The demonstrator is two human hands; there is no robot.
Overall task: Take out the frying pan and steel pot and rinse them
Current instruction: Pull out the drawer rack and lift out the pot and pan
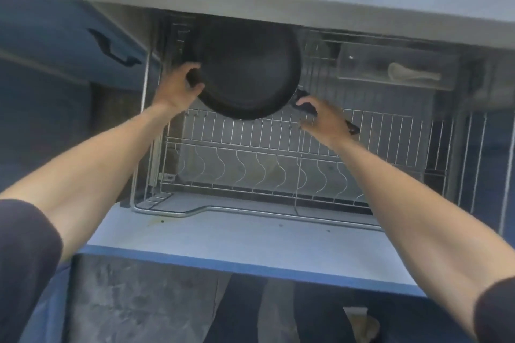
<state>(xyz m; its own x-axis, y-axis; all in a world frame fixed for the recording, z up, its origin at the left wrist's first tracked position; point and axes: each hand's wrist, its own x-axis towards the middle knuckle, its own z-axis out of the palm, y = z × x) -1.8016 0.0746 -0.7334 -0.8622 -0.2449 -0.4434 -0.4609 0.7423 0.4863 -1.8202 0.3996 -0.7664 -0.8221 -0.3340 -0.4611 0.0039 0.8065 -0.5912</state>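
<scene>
On the far left a blue cupboard door [64, 36] with a dark handle [113, 49] hangs open. Next comes the left hand [178, 86]. Its fingers [195, 86] are curled around the left rim of the black frying pan [245, 69], thumb on top, so the hand is closed on the pan. The pan is up in the wire dish rack [250, 145], tipped toward the person, with its round bottom showing and its lower edge just above the row of wires. It looks hard and fairly heavy, and its dark coat may be a bit slippery, so two hands are a good idea: one on the rim and one on the long handle. To the right, the right hand [323, 120] lies over the pan's black handle [351, 127]. Its fingers are bent down over it, but I cannot tell if they squeeze it tight. Farther right, a clear box [395, 67] in the rack holds a pale spoon [412, 74]. The steel pot is not in sight. Below the rack is a pale surface [250, 242].
</scene>
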